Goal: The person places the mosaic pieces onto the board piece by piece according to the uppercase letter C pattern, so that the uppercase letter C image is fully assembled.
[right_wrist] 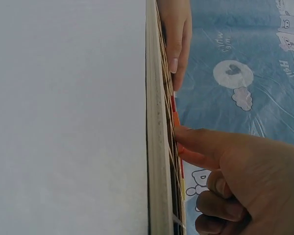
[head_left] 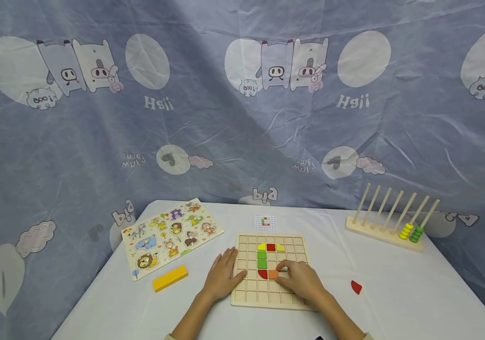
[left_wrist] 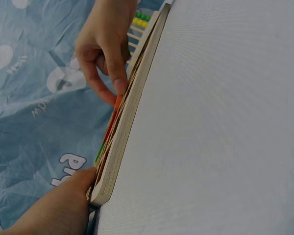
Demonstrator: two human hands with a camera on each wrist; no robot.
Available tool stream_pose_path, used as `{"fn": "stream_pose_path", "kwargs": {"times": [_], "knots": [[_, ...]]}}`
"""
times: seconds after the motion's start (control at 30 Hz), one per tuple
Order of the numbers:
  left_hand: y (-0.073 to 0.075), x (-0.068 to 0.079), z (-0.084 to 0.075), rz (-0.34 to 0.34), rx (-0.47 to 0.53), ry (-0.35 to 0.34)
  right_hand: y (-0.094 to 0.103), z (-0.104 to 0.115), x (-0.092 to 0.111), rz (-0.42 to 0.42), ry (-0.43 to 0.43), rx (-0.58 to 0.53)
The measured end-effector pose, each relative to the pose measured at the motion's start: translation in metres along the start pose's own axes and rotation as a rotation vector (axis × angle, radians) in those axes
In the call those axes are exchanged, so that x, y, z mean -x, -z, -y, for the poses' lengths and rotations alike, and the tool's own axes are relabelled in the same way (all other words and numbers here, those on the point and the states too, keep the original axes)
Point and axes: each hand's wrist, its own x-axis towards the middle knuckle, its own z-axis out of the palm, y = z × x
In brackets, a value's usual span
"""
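Note:
A wooden grid board (head_left: 251,296) lies on the white table. My left hand (head_left: 221,277) rests along its left edge, fingers straight and thumb on the board. Thumb and forefinger of my right hand (head_left: 302,280) pinch an orange square tile (head_left: 272,274) at the grid, beside a red quarter-round tile (head_left: 263,274). Above that red piece are two green squares (head_left: 262,259). A red square (head_left: 271,247) sits in the top row between two yellow quarter-round tiles (head_left: 280,248). In the right wrist view, the orange tile (right_wrist: 176,119) shows at the fingertips.
Behind the board lies a small pattern card (head_left: 265,222). An animal puzzle (head_left: 170,238) and a yellow block (head_left: 170,278) are on the left. To the right are a loose red quarter-round piece (head_left: 356,287) and a peg rack (head_left: 385,233) with yellow and green beads.

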Motion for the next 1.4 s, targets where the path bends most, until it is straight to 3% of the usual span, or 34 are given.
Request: {"fn": "stream_pose_path", "kwargs": {"times": [0.47,0.8,1.13,1.4], "knots": [[0.0,0.0,-0.001,-0.008,0.001,-0.008,0.001,-0.002,0.003,-0.017,-0.006,-0.012],[-0.001,0.0,0.0,-0.011,0.001,-0.003,0.028,-0.013,0.021,-0.032,-0.069,-0.077],[-0.002,0.0,0.0,0.0,-0.005,-0.006,0.061,-0.05,0.054,-0.111,-0.1,-0.016],[-0.002,0.0,0.002,-0.005,-0.017,-0.01,0.085,-0.089,0.08,-0.165,-0.197,0.058]]}}
